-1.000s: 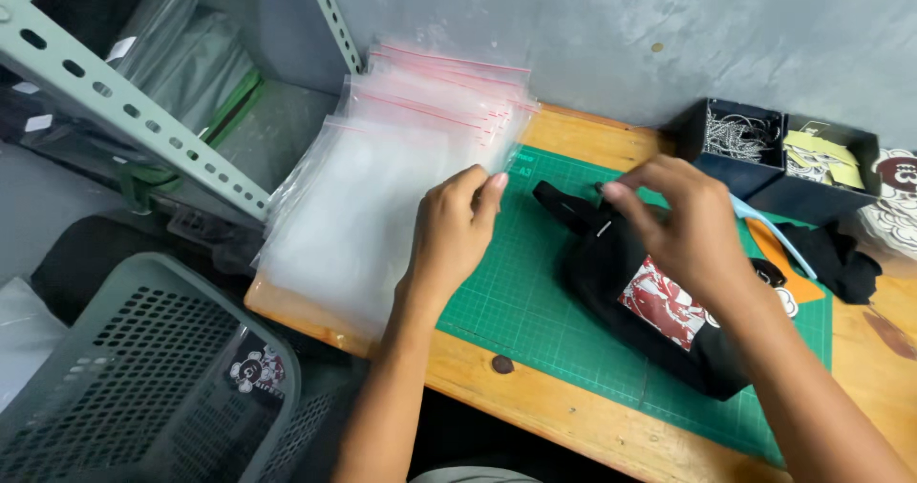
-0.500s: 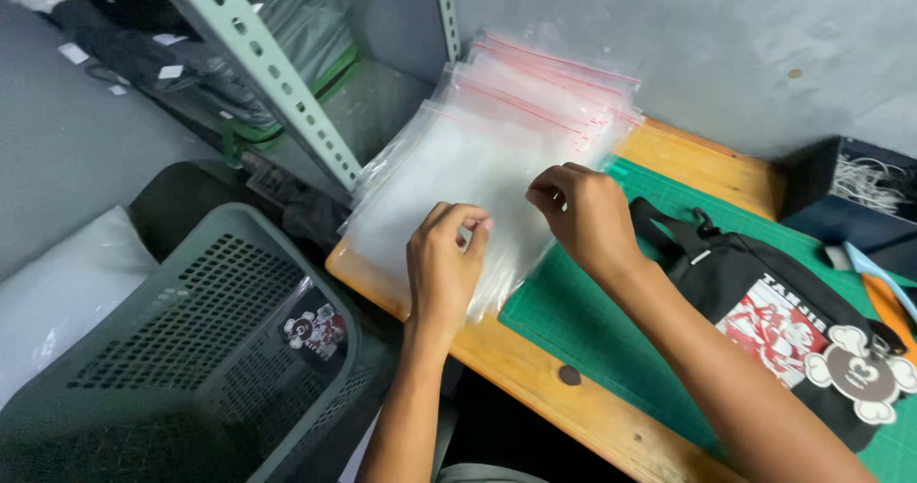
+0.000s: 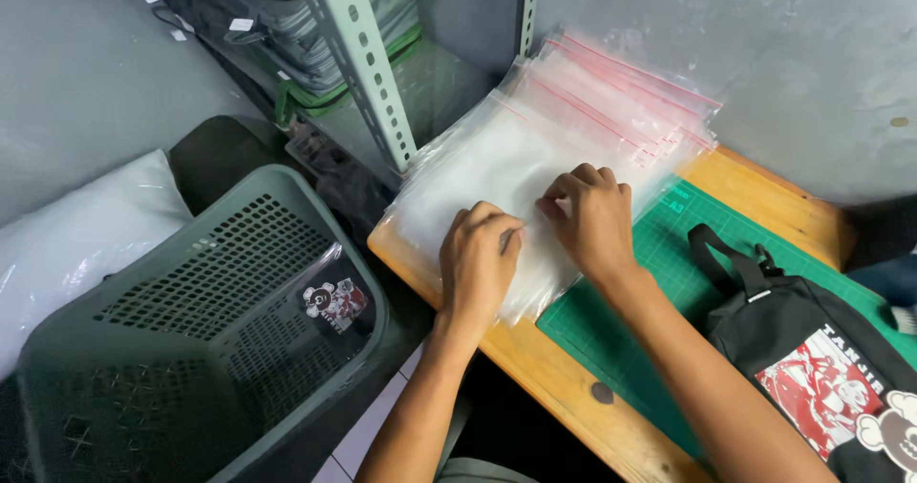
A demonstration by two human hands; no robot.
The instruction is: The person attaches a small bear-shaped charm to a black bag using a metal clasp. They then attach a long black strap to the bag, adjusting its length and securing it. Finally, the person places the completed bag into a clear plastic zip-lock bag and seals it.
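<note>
Premises appear to be a small packing workshop for bags. Evidence: a stack of clear zip-seal plastic bags with red strips (image 3: 564, 149) lies on the wooden surface (image 3: 535, 359) at centre frame, beside a green gridded cutting mat (image 3: 659, 254). A grey slotted-steel shelving rack (image 3: 368, 72), upper left, holds folded stock. A grey perforated plastic basket (image 3: 191, 330) occupies lower left.
</note>
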